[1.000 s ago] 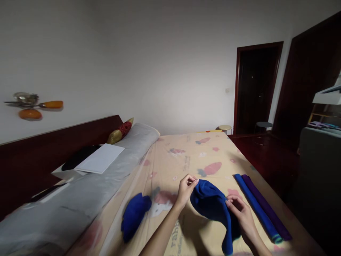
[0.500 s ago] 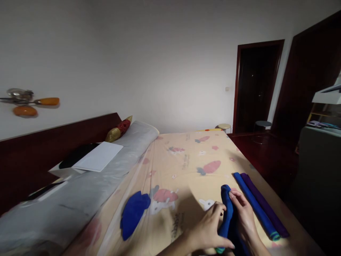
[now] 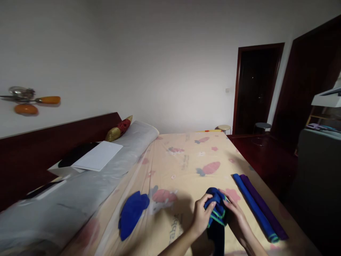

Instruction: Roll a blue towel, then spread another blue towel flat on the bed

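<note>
Since half a sec ago both hands lifted the blue sock [image 3: 216, 209] off the bed [image 3: 186, 160] and bunched it, green-edged cuff now showing. Left hand [image 3: 200, 217] grip pinches its left side, right hand [image 3: 236, 215] grip closed on the right. Rolled blue [image 3: 254, 206] and purple [image 3: 263, 206] pairs lie right of sock; loose blue sock [image 3: 132, 213] well left.

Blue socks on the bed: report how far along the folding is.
Done: a blue roll and a purple roll lie side by side near the bed's right edge. In hand: the left hand and right hand grip a bunched blue sock with green trim over the sheet. Left: another blue piece lies loose and unrolled to the left.
</note>
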A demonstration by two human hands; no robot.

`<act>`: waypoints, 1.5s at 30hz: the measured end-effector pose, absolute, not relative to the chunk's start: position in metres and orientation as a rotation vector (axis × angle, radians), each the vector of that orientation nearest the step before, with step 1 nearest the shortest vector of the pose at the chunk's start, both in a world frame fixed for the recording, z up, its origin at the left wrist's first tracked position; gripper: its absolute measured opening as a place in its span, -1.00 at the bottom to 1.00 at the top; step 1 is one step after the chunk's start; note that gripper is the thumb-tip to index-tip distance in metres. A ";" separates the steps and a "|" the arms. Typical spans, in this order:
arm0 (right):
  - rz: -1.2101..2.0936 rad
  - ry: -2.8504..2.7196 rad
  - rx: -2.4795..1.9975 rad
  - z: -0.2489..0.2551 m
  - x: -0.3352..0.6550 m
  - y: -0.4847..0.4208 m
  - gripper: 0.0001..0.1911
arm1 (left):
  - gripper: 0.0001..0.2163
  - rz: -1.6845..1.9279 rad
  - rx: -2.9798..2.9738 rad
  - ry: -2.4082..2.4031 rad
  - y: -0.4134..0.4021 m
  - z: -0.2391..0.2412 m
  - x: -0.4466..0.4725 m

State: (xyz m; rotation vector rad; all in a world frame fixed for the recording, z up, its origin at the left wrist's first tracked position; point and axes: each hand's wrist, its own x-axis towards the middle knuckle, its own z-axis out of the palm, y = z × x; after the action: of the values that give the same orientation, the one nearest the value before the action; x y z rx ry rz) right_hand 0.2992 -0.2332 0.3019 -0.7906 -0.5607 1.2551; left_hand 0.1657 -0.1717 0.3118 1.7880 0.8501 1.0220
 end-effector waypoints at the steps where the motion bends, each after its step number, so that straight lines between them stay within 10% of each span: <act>1: 1.291 -0.581 -0.772 0.298 0.298 -0.234 -0.45 | -0.82 1.045 1.762 0.845 -0.170 0.315 0.165; 25: 0.943 -0.815 -1.094 0.299 0.298 -0.239 -0.65 | -0.70 1.180 2.575 0.671 -0.174 0.324 0.147; 45: 0.635 -0.711 -1.191 0.292 0.376 -0.240 -0.52 | -0.62 1.476 1.373 0.961 -0.124 0.366 0.093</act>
State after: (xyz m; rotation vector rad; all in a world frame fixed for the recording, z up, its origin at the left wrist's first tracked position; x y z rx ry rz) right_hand 0.3764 -0.2403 0.2915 -1.1906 -0.7114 0.6352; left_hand 0.0926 -0.1243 0.3657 1.3730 0.9606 1.4762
